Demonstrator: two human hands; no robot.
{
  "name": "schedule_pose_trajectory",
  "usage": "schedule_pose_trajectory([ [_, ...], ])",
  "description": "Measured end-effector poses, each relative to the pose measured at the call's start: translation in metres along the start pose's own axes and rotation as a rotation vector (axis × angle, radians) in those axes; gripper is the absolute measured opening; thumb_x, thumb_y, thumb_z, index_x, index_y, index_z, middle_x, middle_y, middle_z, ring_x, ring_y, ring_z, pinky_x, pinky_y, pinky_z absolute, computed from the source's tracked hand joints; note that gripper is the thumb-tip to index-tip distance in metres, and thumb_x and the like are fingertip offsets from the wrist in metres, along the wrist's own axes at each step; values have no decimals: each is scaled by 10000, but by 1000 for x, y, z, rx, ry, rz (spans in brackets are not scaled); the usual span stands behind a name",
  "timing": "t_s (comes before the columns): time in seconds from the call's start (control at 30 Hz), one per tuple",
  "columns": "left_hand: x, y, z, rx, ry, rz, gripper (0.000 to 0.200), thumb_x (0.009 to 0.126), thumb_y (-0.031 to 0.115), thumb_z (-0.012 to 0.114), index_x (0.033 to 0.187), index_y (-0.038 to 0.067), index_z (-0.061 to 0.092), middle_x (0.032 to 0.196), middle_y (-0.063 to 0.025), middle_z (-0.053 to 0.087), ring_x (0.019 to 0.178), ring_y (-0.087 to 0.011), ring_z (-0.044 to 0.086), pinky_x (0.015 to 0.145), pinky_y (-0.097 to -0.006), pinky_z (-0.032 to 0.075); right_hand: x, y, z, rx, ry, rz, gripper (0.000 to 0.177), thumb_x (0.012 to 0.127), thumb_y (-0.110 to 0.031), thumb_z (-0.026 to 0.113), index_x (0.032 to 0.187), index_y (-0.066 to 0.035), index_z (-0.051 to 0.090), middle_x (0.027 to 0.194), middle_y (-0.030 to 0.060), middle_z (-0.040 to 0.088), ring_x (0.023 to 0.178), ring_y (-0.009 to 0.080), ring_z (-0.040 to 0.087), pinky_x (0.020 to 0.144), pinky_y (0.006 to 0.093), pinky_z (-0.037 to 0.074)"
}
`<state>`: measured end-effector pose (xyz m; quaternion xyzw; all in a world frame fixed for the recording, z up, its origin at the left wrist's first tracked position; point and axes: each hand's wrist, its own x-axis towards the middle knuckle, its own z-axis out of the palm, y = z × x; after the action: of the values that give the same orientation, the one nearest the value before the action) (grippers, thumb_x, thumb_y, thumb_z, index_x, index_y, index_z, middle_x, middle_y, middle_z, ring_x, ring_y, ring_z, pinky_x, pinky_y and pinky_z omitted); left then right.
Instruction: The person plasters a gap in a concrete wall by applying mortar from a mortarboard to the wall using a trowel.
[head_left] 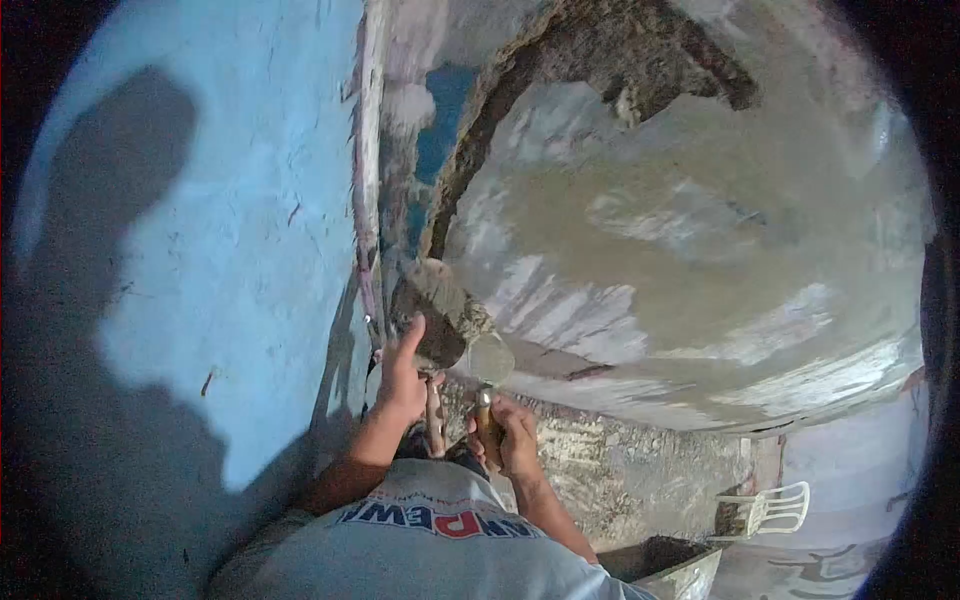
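Observation:
My right hand [515, 435] is wrapped round the wooden handle of a trowel [489, 425], whose rounded grey blade points up and away from me. My left hand [402, 385], thumb raised, grips a dark flat board [430, 345] with grey mortar [437, 283] on its upper part. A light rod-like handle [435, 425] hangs below the board, beside the left fingers. The trowel blade reaches the board's right edge, close to the mortar. Just beyond both tools is the lower left edge of a patchy wet plaster surface [660, 235].
A blue wall [250, 250] with my shadow on it rises at the left. Rough broken plaster [640, 60] shows at the top. A white plastic chair [780, 510] and a trough [685, 575] with dark material stand at the lower right, on rubble-strewn floor [620, 460].

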<state>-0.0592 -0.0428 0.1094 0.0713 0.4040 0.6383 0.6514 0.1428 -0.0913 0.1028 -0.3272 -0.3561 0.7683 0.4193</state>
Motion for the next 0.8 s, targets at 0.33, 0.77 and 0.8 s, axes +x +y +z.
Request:
schedule_pose_trajectory([
  [0.33, -6, 10, 52, -162, -178, 60, 547, 967, 638, 566, 1199, 147, 635, 998, -12, 696, 809, -155, 648, 542, -304, 443, 20, -89, 41, -12, -15, -234, 256, 1053, -208, 503, 1178, -2, 590, 929, 103, 643, 626, 169, 603, 491, 283, 480],
  [0.77, 6, 22, 70, -122, -363, 50, 552, 937, 645, 599, 1237, 183, 633, 1023, -1, 712, 845, -158, 682, 533, -333, 452, 116, -226, 78, -1352, 639, -1353, 588, 981, -96, 600, 1547, -102, 442, 1009, 188, 626, 701, 344, 624, 576, 381, 521],
  [0.8, 4, 21, 70, -127, -336, 41, 551, 938, 642, 600, 1241, 182, 630, 1028, -2, 710, 852, -159, 681, 536, -339, 454, 117, -222, 82, -1406, 698, -1298, 598, 977, -104, 611, 1550, -112, 441, 1017, 197, 638, 729, 350, 646, 607, 395, 534],
])
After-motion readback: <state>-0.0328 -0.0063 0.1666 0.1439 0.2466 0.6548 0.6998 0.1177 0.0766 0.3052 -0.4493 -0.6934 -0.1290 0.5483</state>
